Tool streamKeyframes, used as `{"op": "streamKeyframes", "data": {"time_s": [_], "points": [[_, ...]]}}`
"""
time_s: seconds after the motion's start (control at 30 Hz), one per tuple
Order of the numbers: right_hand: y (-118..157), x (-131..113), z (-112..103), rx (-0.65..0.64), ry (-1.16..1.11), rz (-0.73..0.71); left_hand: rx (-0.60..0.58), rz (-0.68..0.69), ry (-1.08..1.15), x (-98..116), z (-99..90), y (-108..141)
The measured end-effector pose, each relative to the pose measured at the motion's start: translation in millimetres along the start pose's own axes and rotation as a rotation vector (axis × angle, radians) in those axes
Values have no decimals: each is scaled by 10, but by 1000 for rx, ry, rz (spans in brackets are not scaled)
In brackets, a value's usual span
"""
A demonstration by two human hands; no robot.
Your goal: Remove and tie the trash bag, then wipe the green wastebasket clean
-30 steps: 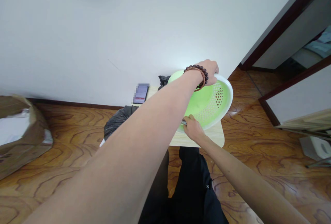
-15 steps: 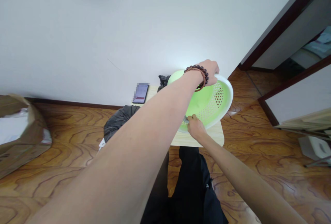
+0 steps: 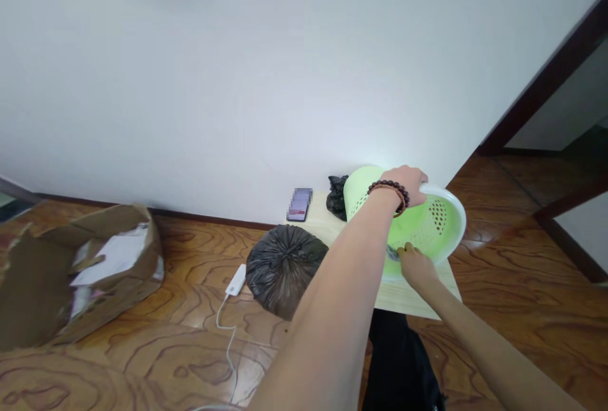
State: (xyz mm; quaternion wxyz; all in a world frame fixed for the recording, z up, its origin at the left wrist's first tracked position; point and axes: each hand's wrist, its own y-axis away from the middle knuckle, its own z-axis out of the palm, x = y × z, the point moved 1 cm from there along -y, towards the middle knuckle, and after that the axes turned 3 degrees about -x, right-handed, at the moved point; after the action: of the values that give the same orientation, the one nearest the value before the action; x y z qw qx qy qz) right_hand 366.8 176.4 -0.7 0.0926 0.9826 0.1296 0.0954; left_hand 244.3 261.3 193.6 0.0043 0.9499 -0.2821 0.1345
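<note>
A light green plastic basket with a white rim (image 3: pixel 460 214) lies tipped on its side on a small pale wooden table (image 3: pixel 413 297), its mouth facing right. At the top of that rim, my left hand (image 3: pixel 407 182) is closed around the edge; a beaded bracelet circles its wrist. My right hand (image 3: pixel 417 266) reaches into the basket's mouth near the lower side. Its fingers pinch a small greyish cloth (image 3: pixel 392 254) against the inner wall. Most of the cloth is hidden behind my left forearm.
A phone (image 3: pixel 299 204) and a small black plastic bag (image 3: pixel 336 198) are left of the basket. On the floor stand a filled black garbage bag (image 3: pixel 280 265), a white power strip (image 3: pixel 236 280) and an open cardboard box (image 3: pixel 137 271) with papers. A white wall (image 3: pixel 237 82) rises behind the table.
The view has swung left, so the table and basket appear farther right and lower. More of the garbage bag and box shows. Both hands keep their places on the basket and cloth.
</note>
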Motion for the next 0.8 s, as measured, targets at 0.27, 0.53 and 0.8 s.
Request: {"op": "streamKeyframes", "data": {"time_s": [0.27,0.53,0.8], "points": [[188,-164,-87,79,38,-73,-13,-68,-89,-109,13,224],[6,289,-442,188,113,-5,-12,-200,44,-439,-137,203],[-102,-193,-138,37,-148,45,50,-284,126,-492,59,342]]}}
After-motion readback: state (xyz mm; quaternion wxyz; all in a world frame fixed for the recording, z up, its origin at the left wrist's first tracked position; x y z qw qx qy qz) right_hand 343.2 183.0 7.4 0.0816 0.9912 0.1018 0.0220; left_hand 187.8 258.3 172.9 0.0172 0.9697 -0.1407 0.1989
